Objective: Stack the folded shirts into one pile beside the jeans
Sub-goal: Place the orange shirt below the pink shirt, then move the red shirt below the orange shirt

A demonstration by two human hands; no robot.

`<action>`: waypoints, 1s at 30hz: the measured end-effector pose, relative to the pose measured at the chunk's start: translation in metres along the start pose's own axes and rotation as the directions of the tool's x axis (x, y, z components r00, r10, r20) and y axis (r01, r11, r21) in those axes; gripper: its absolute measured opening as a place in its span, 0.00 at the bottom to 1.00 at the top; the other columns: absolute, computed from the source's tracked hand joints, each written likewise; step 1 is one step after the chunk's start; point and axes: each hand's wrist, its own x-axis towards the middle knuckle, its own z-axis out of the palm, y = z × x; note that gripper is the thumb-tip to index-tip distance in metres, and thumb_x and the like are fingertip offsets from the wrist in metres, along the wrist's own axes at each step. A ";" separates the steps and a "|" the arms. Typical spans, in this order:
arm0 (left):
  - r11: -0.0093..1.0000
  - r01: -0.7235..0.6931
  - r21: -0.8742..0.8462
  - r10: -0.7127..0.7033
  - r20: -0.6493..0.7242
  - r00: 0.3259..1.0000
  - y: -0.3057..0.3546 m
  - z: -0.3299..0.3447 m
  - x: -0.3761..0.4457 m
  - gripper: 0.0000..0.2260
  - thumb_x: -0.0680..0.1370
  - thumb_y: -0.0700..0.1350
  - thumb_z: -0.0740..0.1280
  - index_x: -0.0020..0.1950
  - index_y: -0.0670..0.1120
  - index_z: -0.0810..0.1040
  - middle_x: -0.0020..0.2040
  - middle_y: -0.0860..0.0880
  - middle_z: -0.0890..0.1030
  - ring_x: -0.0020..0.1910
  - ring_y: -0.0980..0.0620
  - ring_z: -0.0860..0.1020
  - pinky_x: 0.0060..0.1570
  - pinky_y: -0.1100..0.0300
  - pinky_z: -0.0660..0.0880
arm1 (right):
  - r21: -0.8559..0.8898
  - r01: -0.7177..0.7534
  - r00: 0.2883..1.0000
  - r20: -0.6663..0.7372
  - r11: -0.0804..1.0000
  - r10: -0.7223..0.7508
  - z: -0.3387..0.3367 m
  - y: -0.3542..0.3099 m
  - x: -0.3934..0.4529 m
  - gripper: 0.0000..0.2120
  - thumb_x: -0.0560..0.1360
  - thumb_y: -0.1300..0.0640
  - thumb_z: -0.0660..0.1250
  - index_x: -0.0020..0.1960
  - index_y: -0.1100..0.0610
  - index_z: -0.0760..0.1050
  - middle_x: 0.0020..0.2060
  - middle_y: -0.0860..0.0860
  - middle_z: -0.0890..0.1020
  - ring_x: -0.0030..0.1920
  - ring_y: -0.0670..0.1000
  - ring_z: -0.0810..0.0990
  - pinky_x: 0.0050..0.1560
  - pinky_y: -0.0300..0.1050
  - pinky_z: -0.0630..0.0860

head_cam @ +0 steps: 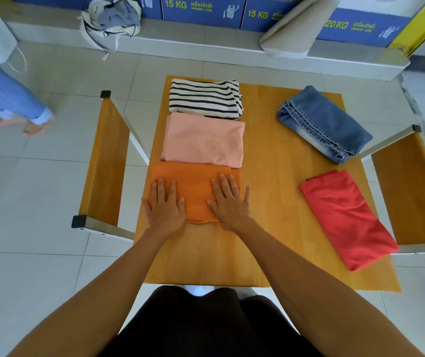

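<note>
Left hand [163,207] and right hand [228,202] lie flat, fingers spread, gripping nothing, pressing the orange shirt [196,191] (likely steadying it); jeans [324,122] sit well apart.

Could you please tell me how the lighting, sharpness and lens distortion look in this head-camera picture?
Head view: soft, even daylight, with only faint shadows under the hands on the orange shirt; mild sheen on the table, no harsh glare; strong wide-angle bending, so the table edges splay and the forearms loom large; the jeans and striped shirt are reasonably sharp, while the frame edges look softer.
</note>
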 end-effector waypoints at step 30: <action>0.840 -0.451 -0.303 0.506 0.131 0.853 0.366 0.044 -0.007 0.26 0.82 0.53 0.58 0.76 0.41 0.60 0.73 0.44 0.68 0.71 0.45 0.67 0.70 0.50 0.65 | 0.660 -0.745 0.235 0.124 0.097 0.964 -0.004 0.284 -0.154 0.35 0.80 0.40 0.54 0.77 0.62 0.51 0.73 0.62 0.63 0.72 0.63 0.61 0.70 0.62 0.59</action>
